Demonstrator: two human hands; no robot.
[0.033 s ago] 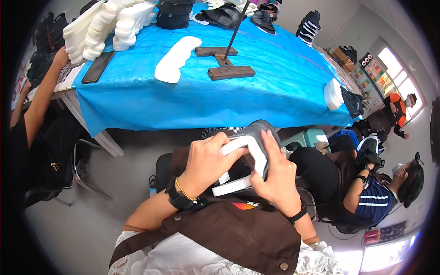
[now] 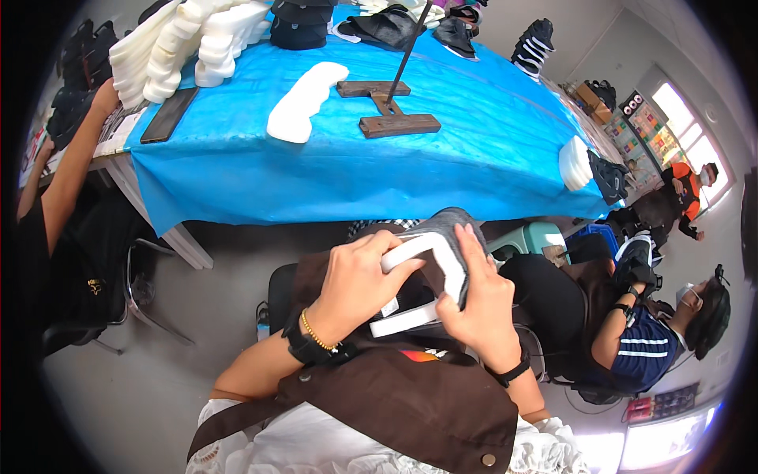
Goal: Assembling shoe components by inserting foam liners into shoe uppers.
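Observation:
Over my lap I hold a dark grey fabric piece with thick white foam inside (image 2: 452,251), bent into a curve. My left hand (image 2: 359,278) grips the foam's left end between thumb and fingers. My right hand (image 2: 482,296) is wrapped round the right side, its fingers on the grey outside and its thumb at the lower foam edge. A white foam strip (image 2: 404,319) shows below, between the hands; whether it joins the held piece I cannot tell. On the blue-covered table (image 2: 316,182) ahead lie a white wavy foam pad (image 2: 306,103) and a dark wooden stand (image 2: 399,125) with a thin upright rod.
Stacks of white foam (image 2: 170,55) and black caps (image 2: 300,28) stand at the back left, near a dark flat bar (image 2: 170,116). A co-worker's arm (image 2: 75,166) reaches in from the left. Another person (image 2: 647,340) sits at right, beside a green stool (image 2: 537,237).
My right hand and the white strip have shifted slightly to the right. Both hands keep their grip on the held piece.

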